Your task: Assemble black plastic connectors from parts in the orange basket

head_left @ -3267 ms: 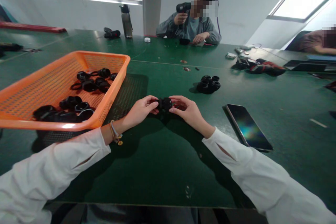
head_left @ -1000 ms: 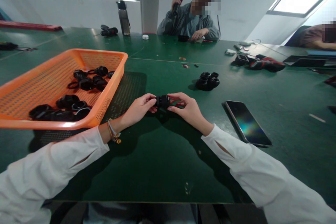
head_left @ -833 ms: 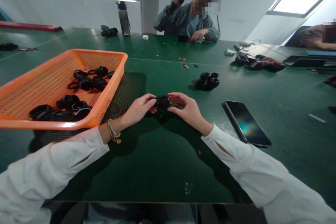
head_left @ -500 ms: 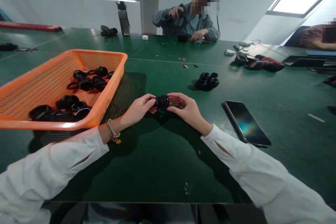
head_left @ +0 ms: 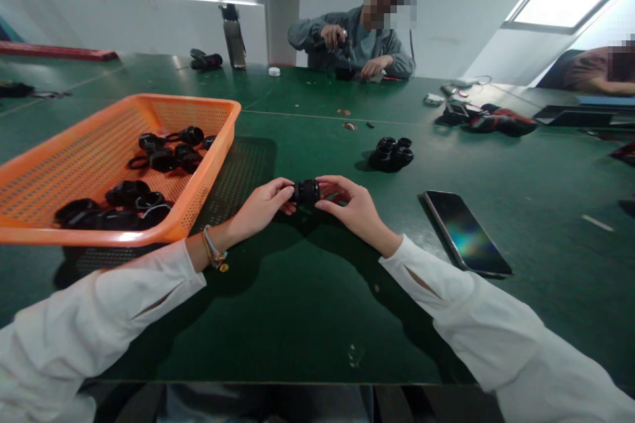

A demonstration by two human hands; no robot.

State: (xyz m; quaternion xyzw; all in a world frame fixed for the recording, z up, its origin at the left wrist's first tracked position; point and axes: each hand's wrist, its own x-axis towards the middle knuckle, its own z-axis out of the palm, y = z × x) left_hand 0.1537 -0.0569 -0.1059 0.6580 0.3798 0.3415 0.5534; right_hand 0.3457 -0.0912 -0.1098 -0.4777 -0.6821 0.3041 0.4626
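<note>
Between my two hands lies a short black cylinder (head_left: 306,192) with a ribbed band, held sideways just above the green table (head_left: 307,317). My left hand (head_left: 268,205) pinches its left end between thumb and fingers. The right end is gripped by the thumb and fingertips of my right hand (head_left: 350,203). Its exact kind is too small to tell. Beyond my right hand stands a cluster of black tube-shaped pieces (head_left: 391,154) with round open tops. To the left, an orange perforated basket (head_left: 213,165) holds several black rounded parts (head_left: 163,157), some with loops.
A smartphone (head_left: 466,232) lies right of my right hand. Across the table a person in a grey jacket (head_left: 354,39) handles a dark tool. A dark bottle (head_left: 234,39), a small white cap (head_left: 274,71) and a red-black bundle (head_left: 501,120) are farther back.
My hands and the black cylinder stay almost still. Across the table, the person's raised hand has tilted the dark tool downward.
</note>
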